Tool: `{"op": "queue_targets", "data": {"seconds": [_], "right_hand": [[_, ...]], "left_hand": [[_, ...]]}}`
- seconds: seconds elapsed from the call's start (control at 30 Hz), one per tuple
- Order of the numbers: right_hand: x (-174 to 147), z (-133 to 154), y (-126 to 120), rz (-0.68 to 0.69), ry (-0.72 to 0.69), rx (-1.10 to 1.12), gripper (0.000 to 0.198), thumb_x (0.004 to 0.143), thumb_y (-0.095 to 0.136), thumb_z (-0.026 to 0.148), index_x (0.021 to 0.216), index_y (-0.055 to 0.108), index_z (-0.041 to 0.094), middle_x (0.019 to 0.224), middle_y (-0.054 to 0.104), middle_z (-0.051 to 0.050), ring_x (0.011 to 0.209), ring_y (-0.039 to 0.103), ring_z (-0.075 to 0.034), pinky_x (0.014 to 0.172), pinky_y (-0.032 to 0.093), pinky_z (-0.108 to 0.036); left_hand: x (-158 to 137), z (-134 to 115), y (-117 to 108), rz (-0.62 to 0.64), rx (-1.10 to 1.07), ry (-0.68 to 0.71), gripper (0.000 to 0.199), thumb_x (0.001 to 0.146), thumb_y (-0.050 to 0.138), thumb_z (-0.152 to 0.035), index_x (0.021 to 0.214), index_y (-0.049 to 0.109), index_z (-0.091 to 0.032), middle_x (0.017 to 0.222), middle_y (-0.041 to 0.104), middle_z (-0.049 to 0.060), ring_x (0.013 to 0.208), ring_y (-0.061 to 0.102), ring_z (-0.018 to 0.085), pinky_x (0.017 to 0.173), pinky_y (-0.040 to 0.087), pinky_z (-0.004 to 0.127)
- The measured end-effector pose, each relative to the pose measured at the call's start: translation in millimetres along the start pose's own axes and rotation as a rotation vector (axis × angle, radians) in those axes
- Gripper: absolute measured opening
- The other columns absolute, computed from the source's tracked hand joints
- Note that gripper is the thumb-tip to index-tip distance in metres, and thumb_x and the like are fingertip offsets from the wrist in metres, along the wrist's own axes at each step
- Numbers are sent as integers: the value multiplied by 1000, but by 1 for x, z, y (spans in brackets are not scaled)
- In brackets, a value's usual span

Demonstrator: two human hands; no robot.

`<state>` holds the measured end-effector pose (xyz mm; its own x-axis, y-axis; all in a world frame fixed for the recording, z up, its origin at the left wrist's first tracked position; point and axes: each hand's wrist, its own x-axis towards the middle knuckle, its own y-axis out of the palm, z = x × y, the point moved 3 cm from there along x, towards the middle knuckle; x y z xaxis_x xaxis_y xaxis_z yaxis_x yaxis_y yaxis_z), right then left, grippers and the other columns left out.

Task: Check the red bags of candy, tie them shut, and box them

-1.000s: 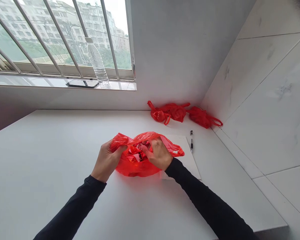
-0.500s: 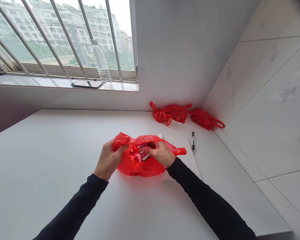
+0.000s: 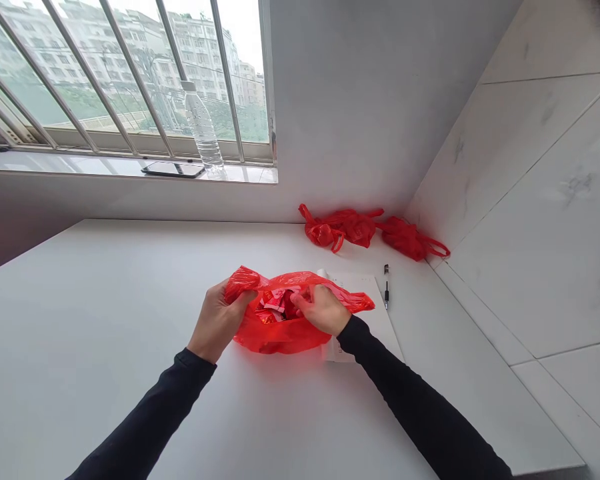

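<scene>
A red plastic bag [image 3: 280,339] sits on the white table with its mouth open towards me. Small red and pink wrapped packets [image 3: 273,305] show inside. My left hand [image 3: 219,317] is closed on the left side of the bag's rim, the thumb in front of the gathered plastic. At the right of the opening, my right hand [image 3: 323,308] has its curled fingers inside the mouth, close to the packets. Its fingertips are partly hidden and slightly blurred, so what they pinch cannot be made out.
Under the bag's right side lies an open notebook [image 3: 373,327], with a black pen [image 3: 387,287] beside it. Knotted red bags [image 3: 353,227] rest against the back wall. A water bottle [image 3: 203,130] and a phone [image 3: 174,170] are on the windowsill.
My right hand has drawn back slightly to the right inside the bag's mouth. The white-lettered packet by its thumb no longer shows clearly. My left hand keeps its hold.
</scene>
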<state>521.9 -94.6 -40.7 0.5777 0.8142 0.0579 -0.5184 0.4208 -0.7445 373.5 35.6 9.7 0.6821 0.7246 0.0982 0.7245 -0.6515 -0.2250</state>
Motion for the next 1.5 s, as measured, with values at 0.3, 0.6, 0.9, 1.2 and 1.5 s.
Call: {"op": "queue_targets", "data": {"seconds": [0.3,0.6,0.9,1.2,1.5], "right_hand": [[-13,7,2,71,-65,-202,29,79,60,6,107,64,13,109,69,-13,100,62,-26,85,44,-33],[-11,10,-11,42,-92,-136,20,85,59,20,104,64,18,92,70,-6,91,65,-23,80,46,-31],[-10,20,-14,-34,-82,56,26,79,73,32,70,50,22,69,60,2,67,57,-16,63,42,-28],[-10,19,-16,-74,-92,99,38,95,57,51,72,47,22,64,54,0,61,52,-15,59,37,-30],[-10,17,-12,-74,-112,185,19,90,64,37,79,60,22,70,61,-1,65,57,-18,63,44,-32]], "left_hand": [[-1,2,1,23,7,-1,22,77,69,-37,69,61,-18,67,58,1,60,55,16,54,43,27],[-1,-1,0,0,-11,4,19,75,68,-34,69,61,-17,67,59,1,61,54,16,55,42,26],[1,2,0,12,-4,-1,19,76,68,-34,69,61,-18,68,58,1,61,53,16,55,41,26],[0,3,1,12,-1,18,18,77,66,-30,67,59,-18,66,56,-1,61,51,14,56,41,26],[0,1,0,4,-19,31,17,78,66,-31,69,61,-17,67,56,-1,62,51,14,56,41,26]]}}
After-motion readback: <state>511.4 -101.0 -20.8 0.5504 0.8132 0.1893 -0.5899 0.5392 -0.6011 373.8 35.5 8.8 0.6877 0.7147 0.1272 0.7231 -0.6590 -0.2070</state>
